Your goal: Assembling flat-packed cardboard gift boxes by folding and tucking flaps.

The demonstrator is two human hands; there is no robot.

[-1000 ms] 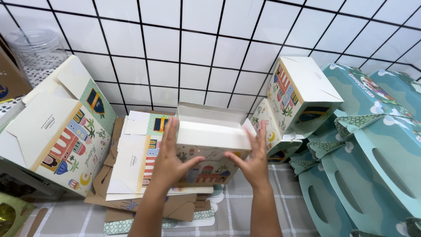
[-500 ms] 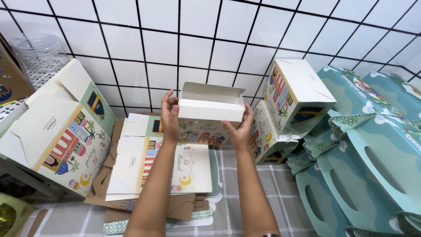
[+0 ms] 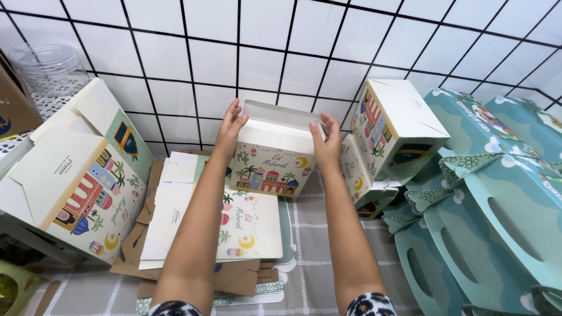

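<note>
A cream folded gift box with painted buildings, palms and a crescent on its front stands against the tiled wall, its top flap open. My left hand grips its left side and my right hand grips its right side. Both arms reach forward over a stack of flat, unfolded box blanks lying on the checked cloth.
Two assembled cream boxes lean at the left, with a clear plastic jar behind them. More cream boxes are piled at the right of the held one. Teal handled boxes fill the right side. Brown cardboard lies under the blanks.
My hands have carried the box away from me, from above the flat blanks to the wall, and its open top now faces the tiles.
</note>
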